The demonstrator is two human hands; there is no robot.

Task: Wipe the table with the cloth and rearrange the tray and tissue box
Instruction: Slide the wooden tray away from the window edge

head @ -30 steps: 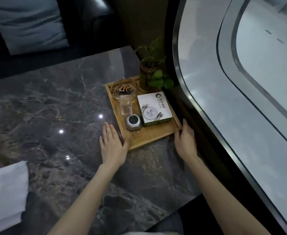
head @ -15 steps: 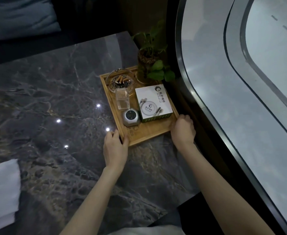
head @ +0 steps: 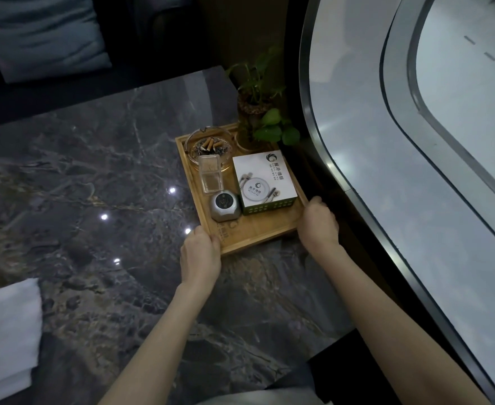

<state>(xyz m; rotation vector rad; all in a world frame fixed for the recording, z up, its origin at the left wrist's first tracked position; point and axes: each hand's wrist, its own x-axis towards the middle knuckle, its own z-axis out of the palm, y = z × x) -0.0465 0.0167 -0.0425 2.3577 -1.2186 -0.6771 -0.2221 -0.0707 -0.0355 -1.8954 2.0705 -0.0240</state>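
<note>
1. Both our hands grip the wooden tray [head: 258, 239]: our left hand [head: 201, 254] closes on its near left corner, our right hand [head: 317, 226] on its near right corner.
2. We see the tray at the dark marble table's [head: 94, 200] far right edge.
3. On it stand the tissue box [head: 263, 182], an ashtray [head: 209, 144] and a potted plant [head: 259, 118].
4. We see the white cloth [head: 5, 340] folded at the table's near left.
</note>
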